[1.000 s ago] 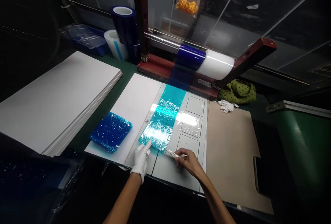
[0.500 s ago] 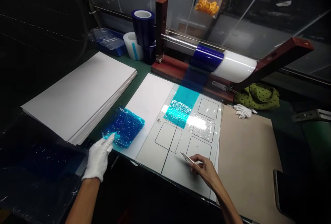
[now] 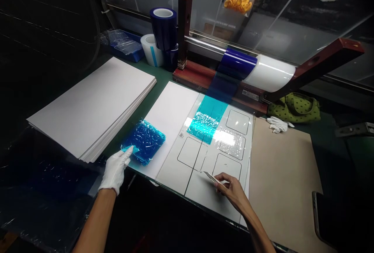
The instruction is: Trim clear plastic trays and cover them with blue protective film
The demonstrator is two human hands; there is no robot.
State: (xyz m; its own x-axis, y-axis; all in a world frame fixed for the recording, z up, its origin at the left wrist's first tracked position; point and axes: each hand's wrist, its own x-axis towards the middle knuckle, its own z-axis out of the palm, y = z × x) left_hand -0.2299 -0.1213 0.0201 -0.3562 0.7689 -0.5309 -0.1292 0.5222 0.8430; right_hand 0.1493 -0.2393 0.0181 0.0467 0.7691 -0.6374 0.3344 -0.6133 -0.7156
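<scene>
A person's white-gloved left hand (image 3: pixel 115 170) reaches a pile of blue film (image 3: pixel 147 140) as the bare right hand (image 3: pixel 232 190) grips a slim, pointed blade (image 3: pixel 212 178).

The left hand's fingers are drawn together at the pile's near left corner; whether they pinch a sheet cannot be told. The pile lies left, partly over a white sheet (image 3: pixel 172 101). The right hand's fingers close around the blade above an outlined board (image 3: pixel 172 175), where a blue strip (image 3: pixel 209 120) runs from a far roll (image 3: pixel 239 64).

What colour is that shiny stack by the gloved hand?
The film stack is deep blue with some brighter turquoise edges, best seen in the head view.
</scene>
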